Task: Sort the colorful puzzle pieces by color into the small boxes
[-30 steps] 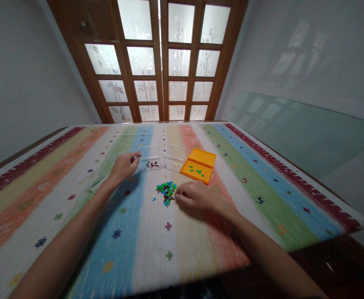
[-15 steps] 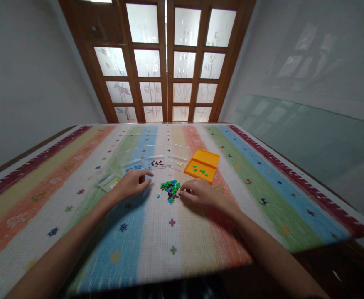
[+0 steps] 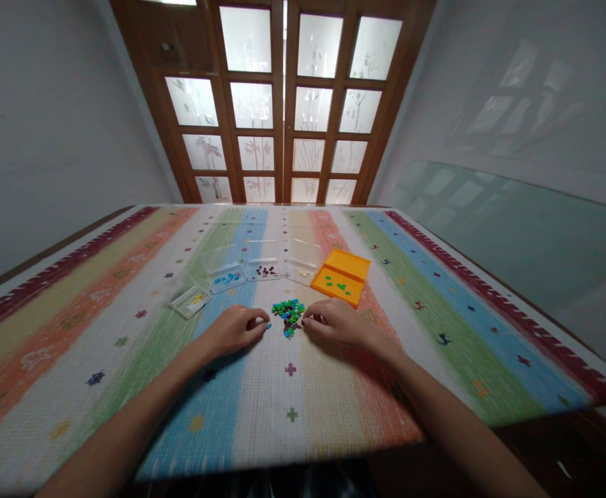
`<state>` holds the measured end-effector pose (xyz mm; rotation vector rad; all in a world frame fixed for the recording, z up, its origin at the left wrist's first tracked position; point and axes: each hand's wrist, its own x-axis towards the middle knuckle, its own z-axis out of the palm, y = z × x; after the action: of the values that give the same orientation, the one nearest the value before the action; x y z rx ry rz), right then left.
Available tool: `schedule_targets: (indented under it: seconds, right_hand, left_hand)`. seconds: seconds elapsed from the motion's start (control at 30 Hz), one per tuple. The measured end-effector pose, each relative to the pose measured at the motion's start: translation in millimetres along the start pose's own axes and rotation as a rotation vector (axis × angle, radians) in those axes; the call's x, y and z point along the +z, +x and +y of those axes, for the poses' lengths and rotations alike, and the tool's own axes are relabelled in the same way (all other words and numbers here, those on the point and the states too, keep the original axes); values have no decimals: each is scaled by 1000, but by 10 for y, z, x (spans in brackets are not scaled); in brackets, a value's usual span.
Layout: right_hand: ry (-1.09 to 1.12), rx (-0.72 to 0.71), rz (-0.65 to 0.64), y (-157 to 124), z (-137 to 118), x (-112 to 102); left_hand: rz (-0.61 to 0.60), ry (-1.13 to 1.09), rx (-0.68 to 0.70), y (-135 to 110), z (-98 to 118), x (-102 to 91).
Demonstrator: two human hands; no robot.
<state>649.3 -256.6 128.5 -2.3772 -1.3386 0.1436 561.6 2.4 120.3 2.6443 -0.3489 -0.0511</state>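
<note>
A small heap of tiny coloured pieces (image 3: 288,315), green, blue and dark, lies on the striped tablecloth (image 3: 126,311) in front of me. My left hand (image 3: 235,328) rests just left of the heap, its fingers curled and its fingertips touching a small blue piece (image 3: 268,326) at the edge. My right hand (image 3: 337,322) lies just right of the heap, fingers pinched together at the pile's edge; whether they hold a piece is hidden.
Beyond the heap stand several clear plastic boxes: one with yellow pieces (image 3: 189,301), one with blue (image 3: 226,278), one with dark red (image 3: 263,270), one more (image 3: 301,270). An open orange box (image 3: 341,277) holds green pieces. The table's right edge (image 3: 542,325) drops away.
My left hand has come back from the clear boxes to the heap's left side. My right hand has stayed at the heap. The view has shifted slightly.
</note>
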Motion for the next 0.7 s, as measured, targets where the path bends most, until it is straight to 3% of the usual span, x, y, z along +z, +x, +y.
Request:
schedule_targets:
  seconds: [0.17, 0.3, 0.5, 0.7]
  right_hand:
    - [11, -7, 6, 9, 17, -4]
    - [17, 1, 3, 10, 11, -18]
    - [8, -26, 4, -3, -27, -40]
    - [-19, 1, -1, -14, -38, -40]
  left_hand:
    - [-6, 0, 15, 30, 22, -40]
    - [65, 28, 28, 195, -3, -137]
    - [224, 28, 90, 750, 20, -257]
    - [216, 161, 14, 1270, 85, -195]
